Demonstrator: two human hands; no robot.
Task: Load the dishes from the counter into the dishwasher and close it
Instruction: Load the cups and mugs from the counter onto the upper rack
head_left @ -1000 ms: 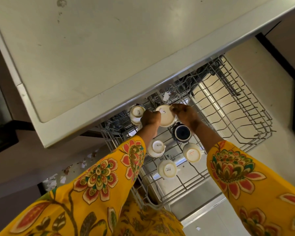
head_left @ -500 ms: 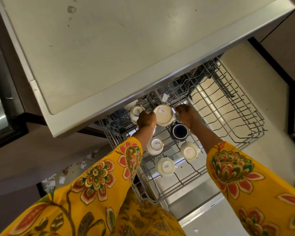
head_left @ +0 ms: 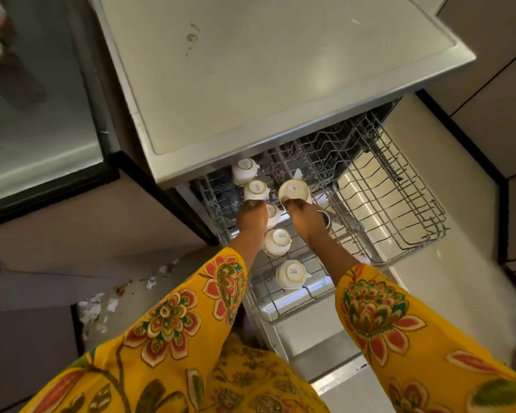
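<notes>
From the head camera, the dishwasher's upper rack [head_left: 399, 204] stands pulled out under the counter edge [head_left: 280, 138], with the open door [head_left: 325, 353] below it. The right hand [head_left: 306, 219] grasps an upturned white bowl [head_left: 294, 189] by its near rim, holding it at the far left part of the rack. The left hand [head_left: 252, 217] touches an upturned white cup [head_left: 256, 189] just left of the bowl; whether its fingers curl round the cup cannot be told. Another cup [head_left: 245, 171] sits farther back, half under the counter. Nearer, two more upturned cups [head_left: 277, 241] [head_left: 291, 274] rest in the rack between the yellow floral sleeves [head_left: 385, 323].
</notes>
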